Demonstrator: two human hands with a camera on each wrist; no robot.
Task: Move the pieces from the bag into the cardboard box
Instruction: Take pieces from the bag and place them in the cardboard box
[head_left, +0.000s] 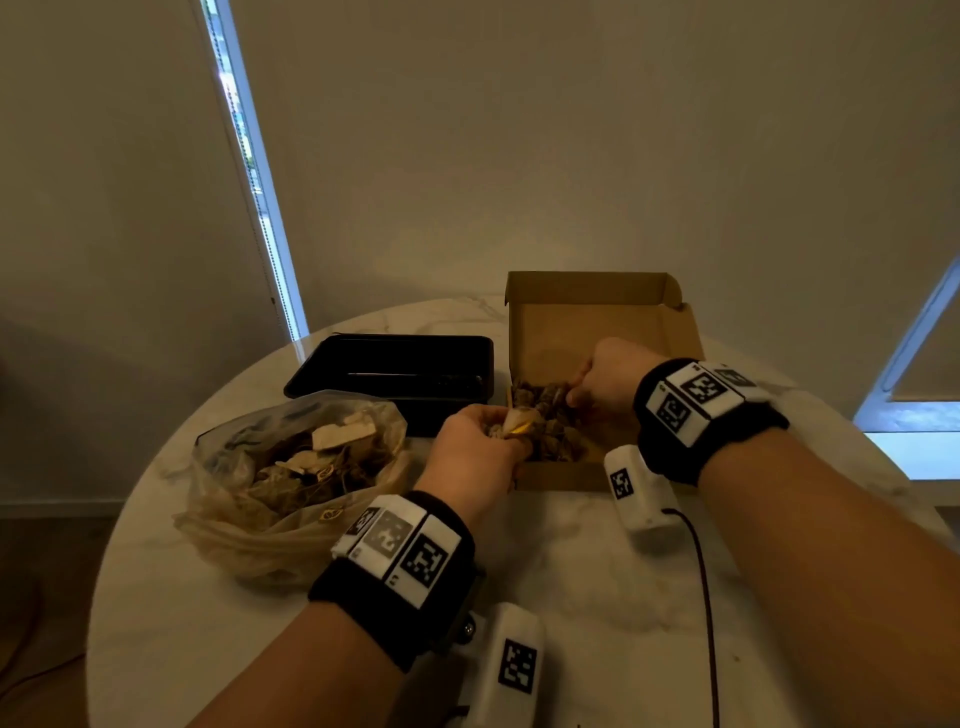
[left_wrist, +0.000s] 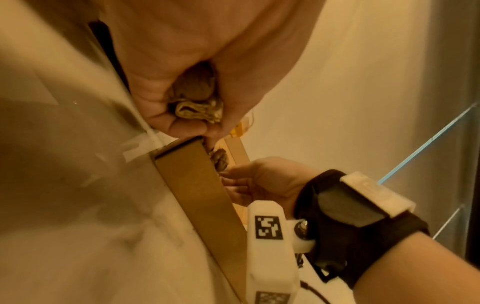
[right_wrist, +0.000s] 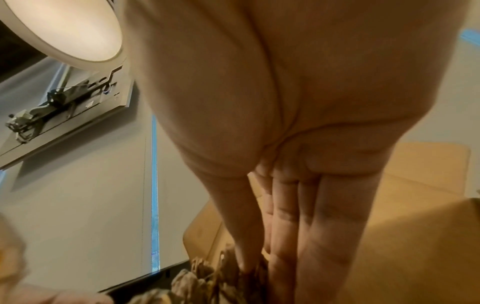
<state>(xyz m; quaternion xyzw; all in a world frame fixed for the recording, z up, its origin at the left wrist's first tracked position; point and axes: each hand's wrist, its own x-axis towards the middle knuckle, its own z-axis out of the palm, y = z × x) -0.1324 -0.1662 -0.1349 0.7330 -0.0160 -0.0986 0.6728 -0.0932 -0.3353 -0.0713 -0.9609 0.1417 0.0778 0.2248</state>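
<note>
At the near-left corner of the cardboard box (head_left: 597, 322), the left hand (head_left: 470, 457) hangs with its fingers curled round a clutch of crumpled brown pieces (left_wrist: 197, 102), a small yellow tag (head_left: 519, 427) poking out at the thumb side. The fist stands just above the box wall, most likely so the load can fall straight inside and not on the table (head_left: 597, 571). The right hand (head_left: 608, 379) is already inside the box, fingers held straight and close together, their tips on the heap of pieces (head_left: 550, 415) lying there; it pinches nothing that I can see, and seems to be pressing or steadying the heap to make room.

The box is plain brown corrugated card, shallow, its lid folded up at the far side so the mouth stays clear. Left of it, on the near-left part of the table, the bag (head_left: 296, 478) slumps open: thin, clear, wrinkled plastic, soft enough to hold no shape, with many pieces in it, so the job looks well short of done. The pieces look dry, papery and wrinkled, brown to pale tan, some flat and pale, some trailing thin strings with little tags. Beyond the bag sits a black tray (head_left: 395, 374), rigid and glossy, low-walled. The table is round, pale and marbled, smooth under both.
</note>
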